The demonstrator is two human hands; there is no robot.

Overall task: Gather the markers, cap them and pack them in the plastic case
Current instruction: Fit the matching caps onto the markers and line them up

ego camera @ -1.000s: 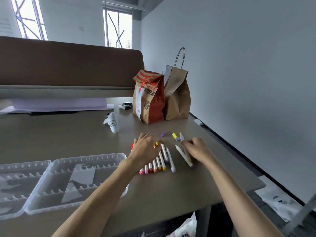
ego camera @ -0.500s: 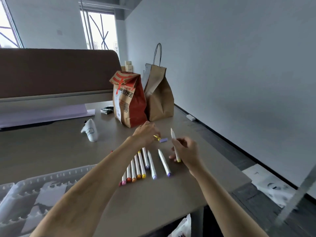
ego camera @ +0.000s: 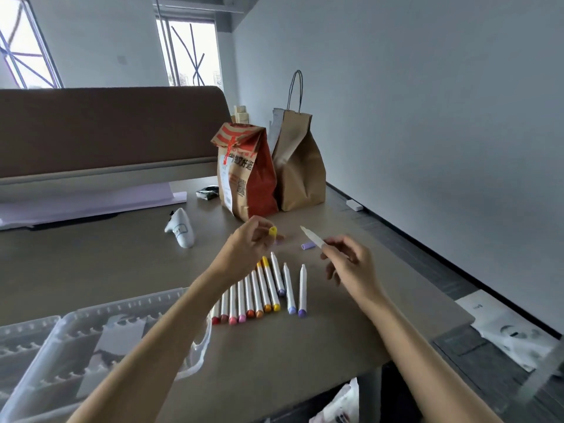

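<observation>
Markers [ego camera: 259,288] are lined up side by side mid-table, coloured butts toward the person. The open case [ego camera: 91,337] sits at about 8 o'clock from that row, with no markers in it that I can see. Right hand [ego camera: 348,264] has one white marker [ego camera: 311,238] pinched between thumb and fingertips, bare nib pointing off toward 10 o'clock. Left hand [ego camera: 250,242] pinches a yellow cap [ego camera: 272,231] in its fingertips, near that nib but not touching it. A purple cap [ego camera: 307,246] lies on the table [ego camera: 305,346] just beside the held marker, at roughly 1 o'clock from the row.

So the step in hand looks like capping. Tips I'd give:

- Check the butt colour first. It's buried in the right hand here, so I can't tell if yellow is even the right cap, and that purple one is lying right there.
- Get cap and barrel on one line before pushing, or the nib smears the rim or your fingers.
- Grip the barrel closer to the nib so it doesn't wobble, then push until it seats fully.
- Lay it at the 3 o'clock end of the row. Three markers there look uncapped too, so keep the loose caps in reach.
</observation>
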